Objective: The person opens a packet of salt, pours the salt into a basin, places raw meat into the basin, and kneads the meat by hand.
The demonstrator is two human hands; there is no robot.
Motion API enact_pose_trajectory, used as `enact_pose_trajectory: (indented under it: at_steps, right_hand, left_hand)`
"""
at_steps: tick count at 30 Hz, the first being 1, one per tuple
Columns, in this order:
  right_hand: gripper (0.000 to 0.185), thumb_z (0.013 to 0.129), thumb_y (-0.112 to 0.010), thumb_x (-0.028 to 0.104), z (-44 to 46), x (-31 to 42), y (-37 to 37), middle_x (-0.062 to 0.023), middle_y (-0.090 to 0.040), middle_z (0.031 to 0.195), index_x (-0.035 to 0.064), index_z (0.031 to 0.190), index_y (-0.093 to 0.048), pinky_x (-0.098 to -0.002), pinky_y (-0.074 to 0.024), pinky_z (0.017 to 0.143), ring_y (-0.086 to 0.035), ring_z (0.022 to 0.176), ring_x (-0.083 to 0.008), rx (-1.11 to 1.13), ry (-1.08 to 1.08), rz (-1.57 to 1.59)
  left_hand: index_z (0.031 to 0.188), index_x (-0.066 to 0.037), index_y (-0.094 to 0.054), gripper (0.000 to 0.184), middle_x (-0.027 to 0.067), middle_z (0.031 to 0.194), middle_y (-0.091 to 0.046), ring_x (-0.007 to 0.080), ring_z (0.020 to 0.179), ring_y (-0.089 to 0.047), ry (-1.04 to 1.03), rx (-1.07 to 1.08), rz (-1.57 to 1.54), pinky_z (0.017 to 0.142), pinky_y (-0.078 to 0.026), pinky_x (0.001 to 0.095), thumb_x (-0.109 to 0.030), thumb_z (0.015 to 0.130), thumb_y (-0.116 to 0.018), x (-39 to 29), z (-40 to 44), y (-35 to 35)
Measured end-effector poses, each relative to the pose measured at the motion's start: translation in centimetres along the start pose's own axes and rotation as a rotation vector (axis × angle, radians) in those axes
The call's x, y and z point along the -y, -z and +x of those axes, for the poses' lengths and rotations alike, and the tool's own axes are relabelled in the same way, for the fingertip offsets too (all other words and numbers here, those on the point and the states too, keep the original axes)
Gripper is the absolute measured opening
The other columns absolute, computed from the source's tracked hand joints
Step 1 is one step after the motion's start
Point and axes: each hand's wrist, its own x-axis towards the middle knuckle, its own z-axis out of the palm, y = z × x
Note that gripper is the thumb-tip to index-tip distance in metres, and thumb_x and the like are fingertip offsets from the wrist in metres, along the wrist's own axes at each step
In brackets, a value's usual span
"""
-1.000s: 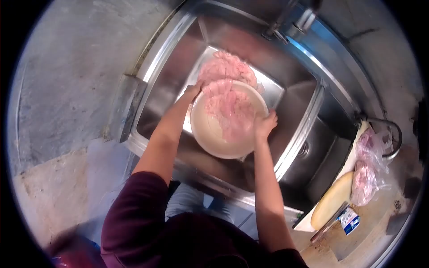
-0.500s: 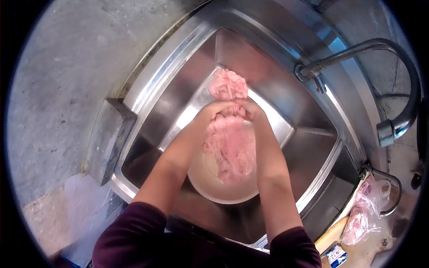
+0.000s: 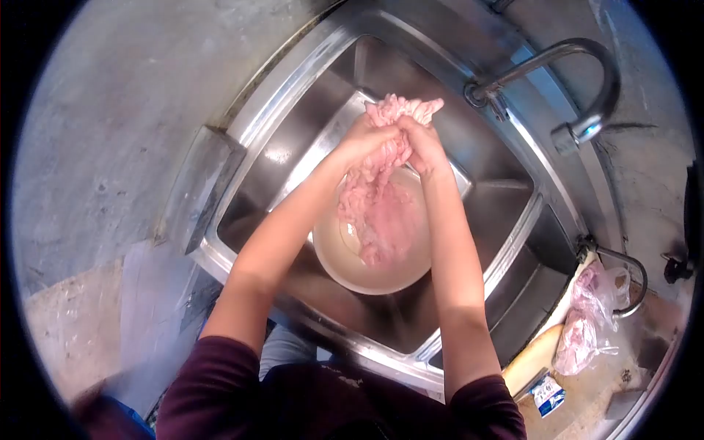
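Pale pink, soft raw meat [image 3: 389, 224] lies in a round whitish bowl [image 3: 374, 282] inside the steel sink. A strand of it rises over the bowl's far rim into my two hands. My left hand [image 3: 367, 141] is closed round this meat from the left side. From the right, my right hand [image 3: 424, 147] grips the same bunch, close against the left one. Folds of the meat stick out beyond both fists. Some fingers are hidden by the meat and the hands.
The steel sink [image 3: 502, 275] has a curved faucet [image 3: 605, 81] at its right rear. A smaller basin [image 3: 521, 308] lies to the right. Beyond it are plastic bags of pink meat [image 3: 577, 341], a pale board [image 3: 532, 359] and a blue-white packet [image 3: 548, 396].
Both hands moved from the bowl's sides to its far edge and closed round the meat. The heap beyond the bowl has been lifted off the sink floor into my hands.
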Motion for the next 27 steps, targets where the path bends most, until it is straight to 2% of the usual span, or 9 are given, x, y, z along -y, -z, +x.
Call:
enact_pose_trajectory:
  at_steps: [5, 6, 8, 10, 14, 19, 22, 25, 27]
  right_hand:
    - [0.019, 0.077, -0.053, -0.003, -4.8, 4.7, -2.8, -0.0072, -0.058, 0.084, 0.0012, 0.096, -0.055, -0.0272, -0.0470, 0.059, -0.057, 0.073, -0.0140, -0.012, 0.169, -0.025]
    - [0.015, 0.077, -0.053, -0.002, -6.3, 5.7, -3.4, -0.0067, -0.057, 0.082, 0.0019, 0.092, -0.055, -0.0262, -0.0457, 0.054, -0.056, 0.068, -0.0133, 0.006, 0.195, -0.032]
    - [0.010, 0.079, -0.052, -0.002, -10.5, 8.7, -4.7, -0.0053, -0.053, 0.074, 0.0033, 0.087, -0.052, -0.0240, -0.0404, 0.040, -0.052, 0.054, -0.0118, 0.012, 0.083, -0.075]
    - [0.008, 0.080, -0.051, 0.001, -13.6, 9.5, -5.4, -0.0040, -0.052, 0.066, 0.0027, 0.087, -0.052, -0.0242, -0.0378, 0.035, -0.049, 0.046, -0.0108, -0.033, 0.174, -0.087]
    - [0.021, 0.082, -0.055, 0.007, -18.8, 8.5, -3.4, -0.0072, -0.057, 0.072, 0.0014, 0.101, -0.050, -0.0235, -0.0416, 0.037, -0.053, 0.046, -0.0132, -0.079, 0.102, -0.242]
    - [0.013, 0.080, -0.057, 0.004, -18.8, 1.9, 0.8, -0.0035, -0.059, 0.069, 0.0000, 0.092, -0.059, -0.0207, -0.0388, 0.040, -0.052, 0.051, -0.0089, -0.109, -0.071, -0.283]
    - [0.018, 0.078, -0.058, 0.002, -16.1, -3.5, 4.3, -0.0069, -0.061, 0.074, -0.0030, 0.095, -0.061, -0.0241, -0.0448, 0.047, -0.058, 0.058, -0.0133, -0.107, -0.192, -0.233]
    - [0.018, 0.077, -0.060, 0.004, -14.1, -8.9, 6.9, -0.0078, -0.062, 0.075, -0.0036, 0.093, -0.063, -0.0262, -0.0473, 0.051, -0.060, 0.062, -0.0163, -0.164, -0.308, -0.282]
    - [0.019, 0.077, -0.062, 0.007, -13.9, -10.5, 6.9, -0.0084, -0.063, 0.076, -0.0038, 0.093, -0.064, -0.0267, -0.0480, 0.054, -0.061, 0.063, -0.0171, -0.188, -0.348, -0.361]
  left_hand:
    - [0.112, 0.001, -0.056, 0.034, 0.0056, 0.105, -0.060, 0.0131, 0.094, -0.057, -0.215, 0.037, -0.037, 0.082, -0.047, 0.0269, -0.001, 0.078, -0.058, -6.6, -3.6, -3.5]
    - [0.099, 0.000, -0.059, 0.021, 0.0038, 0.084, -0.063, 0.0093, 0.075, -0.060, -0.294, 0.034, -0.084, 0.064, -0.049, 0.0237, -0.003, 0.079, -0.059, -7.8, -4.5, -4.5]
    - [0.097, 0.000, -0.058, 0.018, 0.0035, 0.079, -0.063, 0.0085, 0.068, -0.059, -0.278, 0.102, -0.117, 0.058, -0.048, 0.0227, -0.001, 0.078, -0.058, -10.6, -7.4, -6.2]
    - [0.094, 0.000, -0.057, 0.015, 0.0029, 0.072, -0.061, 0.0070, 0.059, -0.057, -0.388, 0.051, -0.039, 0.049, -0.046, 0.0210, 0.002, 0.079, -0.056, -12.6, -10.6, -8.5]
    - [0.095, -0.001, -0.057, 0.016, 0.0021, 0.074, -0.060, 0.0066, 0.061, -0.055, -0.232, 0.034, -0.059, 0.050, -0.045, 0.0211, 0.001, 0.080, -0.056, -9.9, -15.1, -10.6]
    - [0.101, -0.001, -0.056, 0.022, 0.0028, 0.078, -0.060, 0.0081, 0.070, -0.056, 0.008, 0.037, -0.275, 0.060, -0.045, 0.0226, -0.002, 0.079, -0.057, -0.9, -17.2, -10.3]
    - [0.099, -0.001, -0.056, 0.020, 0.0018, 0.075, -0.058, 0.0087, 0.065, -0.055, 0.160, -0.035, -0.066, 0.056, -0.044, 0.0239, -0.012, 0.082, -0.056, 3.7, -17.4, -9.3]
    - [0.097, -0.001, -0.057, 0.022, 0.0058, 0.080, -0.059, 0.0114, 0.065, -0.056, 0.658, 0.025, 0.137, 0.057, -0.046, 0.0257, -0.018, 0.084, -0.052, 5.2, -17.0, -7.4]
    - [0.096, 0.000, -0.061, 0.025, 0.0078, 0.087, -0.062, 0.0151, 0.073, -0.060, 0.782, -0.032, -0.133, 0.058, -0.048, 0.0312, -0.019, 0.081, -0.053, 12.3, -16.1, -5.5]
